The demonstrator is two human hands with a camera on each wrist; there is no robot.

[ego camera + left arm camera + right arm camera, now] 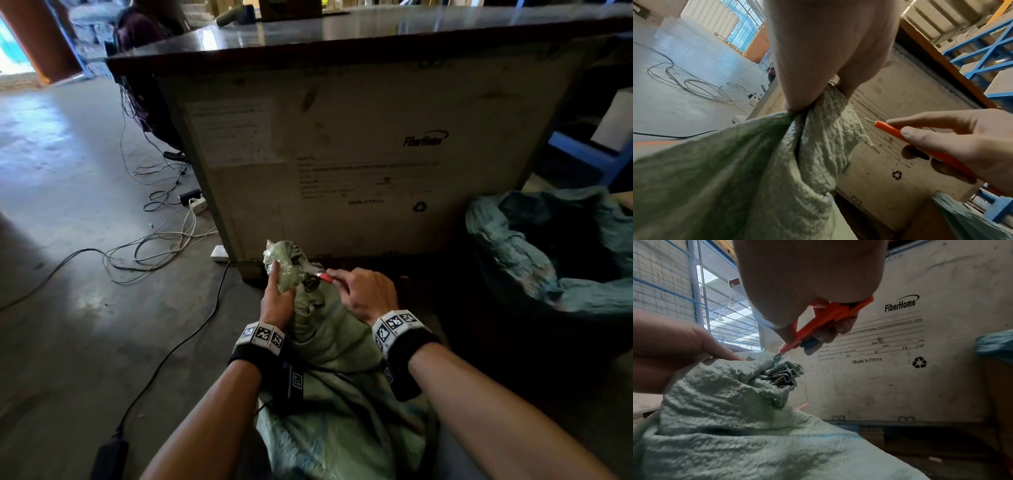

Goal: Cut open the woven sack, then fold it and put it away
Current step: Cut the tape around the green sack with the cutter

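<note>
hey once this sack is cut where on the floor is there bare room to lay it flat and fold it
Bare concrete floor lies to your left, between the black cable and the frame's left edge. Crowded: the tangled white cables beside the wooden crate, and the blue-lined bin on your right. The green woven sack fills the space ahead.

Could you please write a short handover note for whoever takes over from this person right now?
Left hand: grips the bunched neck of the green woven sack, forefinger stretched up along it.
Right hand: holds the orange utility knife, blade tip at the sack's tied top.
The sack lies on the floor in front of the wooden crate.
Done: neck gathered, knife in place.
Left: cut the top open, fold the sack, put it away.
</note>
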